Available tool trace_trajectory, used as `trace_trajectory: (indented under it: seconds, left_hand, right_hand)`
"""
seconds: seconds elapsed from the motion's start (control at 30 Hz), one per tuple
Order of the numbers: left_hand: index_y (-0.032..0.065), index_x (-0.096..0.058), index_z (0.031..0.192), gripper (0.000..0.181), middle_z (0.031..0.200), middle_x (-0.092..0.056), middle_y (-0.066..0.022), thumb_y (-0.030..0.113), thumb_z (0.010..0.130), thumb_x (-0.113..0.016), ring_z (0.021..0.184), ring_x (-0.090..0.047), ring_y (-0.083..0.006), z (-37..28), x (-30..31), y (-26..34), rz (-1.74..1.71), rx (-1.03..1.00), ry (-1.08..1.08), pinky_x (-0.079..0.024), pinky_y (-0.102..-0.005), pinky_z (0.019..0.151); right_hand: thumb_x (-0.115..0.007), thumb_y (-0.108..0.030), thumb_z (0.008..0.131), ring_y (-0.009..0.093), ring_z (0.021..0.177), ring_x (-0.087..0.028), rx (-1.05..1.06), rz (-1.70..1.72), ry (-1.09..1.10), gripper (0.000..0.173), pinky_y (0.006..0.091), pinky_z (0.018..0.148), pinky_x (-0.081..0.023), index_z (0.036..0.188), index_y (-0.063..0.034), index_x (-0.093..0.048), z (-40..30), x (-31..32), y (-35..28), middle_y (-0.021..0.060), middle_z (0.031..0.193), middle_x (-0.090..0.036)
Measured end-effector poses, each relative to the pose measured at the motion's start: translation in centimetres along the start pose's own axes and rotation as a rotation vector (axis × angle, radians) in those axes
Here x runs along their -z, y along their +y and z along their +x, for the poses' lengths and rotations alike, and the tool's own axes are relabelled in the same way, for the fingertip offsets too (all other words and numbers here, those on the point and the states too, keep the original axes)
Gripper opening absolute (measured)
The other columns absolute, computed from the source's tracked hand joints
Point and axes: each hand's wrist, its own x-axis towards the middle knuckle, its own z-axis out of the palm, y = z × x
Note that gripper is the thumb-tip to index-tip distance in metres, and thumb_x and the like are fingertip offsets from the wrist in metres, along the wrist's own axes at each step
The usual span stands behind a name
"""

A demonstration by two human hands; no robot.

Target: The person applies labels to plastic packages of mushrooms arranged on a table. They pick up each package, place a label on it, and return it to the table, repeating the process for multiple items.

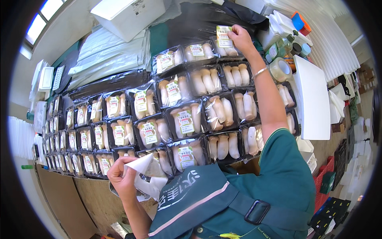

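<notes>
My right hand (241,37), arm stretched out, grips the corner of a printed label (223,36) between thumb and fingers, over a film-wrapped black tray of king oyster mushrooms (228,51) in the farthest row. Near my apron my left hand (124,176) pinches a curling white strip of label backing paper (140,164). Rows of wrapped black trays cover the table. Those on the left bear labels, such as a labelled tray (185,121); several on the right, such as an unlabelled tray (222,112), show bare film over the mushrooms.
Stacked plastic sheets (113,53) and a white foam box (128,15) stand at the back left. To the right are a roll of clear tape (280,69), a green pump bottle (280,46), an orange-and-blue tape roll (301,23) and a white foam board (313,98).
</notes>
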Motion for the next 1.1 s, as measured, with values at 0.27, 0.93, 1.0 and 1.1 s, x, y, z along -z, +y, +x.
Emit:
trace_trajectory:
  seconds: [0.27, 0.93, 1.0, 1.1]
  left_hand:
    - [0.0078, -0.036, 0.087, 0.028, 0.079, -0.055, -0.0085, -0.001, 0.079, -0.061, 0.071, -0.05, -0.0113, 1.7, -1.9, 0.5, -0.19, -0.027, -0.086, -0.044, -0.0236, 0.069]
    - [-0.0008, -0.055, 0.081, 0.008, 0.079, -0.05, -0.0028, -0.007, 0.077, -0.059, 0.072, -0.047, -0.0083, 1.9, -3.6, 1.5, -0.123, -0.167, -0.389, -0.037, -0.0184, 0.067]
    - [0.0004, -0.052, 0.079, 0.011, 0.079, -0.05, -0.0029, -0.007, 0.076, -0.06, 0.069, -0.045, -0.0083, 1.5, -4.4, 1.5, -0.124, -0.258, -0.464, -0.034, -0.0187, 0.065]
    - [0.0019, -0.049, 0.076, 0.014, 0.073, -0.048, -0.0016, -0.008, 0.075, -0.06, 0.067, -0.042, -0.0075, 0.9, -3.8, 0.4, -0.065, -0.35, -0.519, -0.031, -0.0194, 0.062]
  right_hand:
    - [-0.058, -0.021, 0.08, 0.039, 0.093, -0.061, -0.135, -0.272, -0.073, 0.026, 0.043, 0.08, -0.047, 0.094, 0.0001, -0.062, 3.5, -2.0, 9.6, 0.0242, 0.095, -0.064]
    - [-0.073, -0.015, 0.08, 0.013, 0.1, -0.058, 0.06, 0.643, -0.563, 0.049, 0.0267, 0.08, -0.05, 0.126, -0.0094, -0.053, -26.0, -4.1, -15.3, 0.0043, 0.11, -0.061]
    - [-0.072, -0.01, 0.078, 0.015, 0.097, -0.059, 0.026, 0.802, -0.597, 0.053, 0.0288, 0.078, -0.05, 0.127, -0.0059, -0.051, -32.3, -5.5, -20.0, 0.0066, 0.108, -0.061]
    - [-0.069, -0.005, 0.079, 0.017, 0.084, -0.06, -0.065, 0.81, -0.462, 0.044, 0.0302, 0.07, -0.049, 0.119, -0.0006, -0.052, -37.8, -8.0, -23.0, 0.0093, 0.095, -0.062]
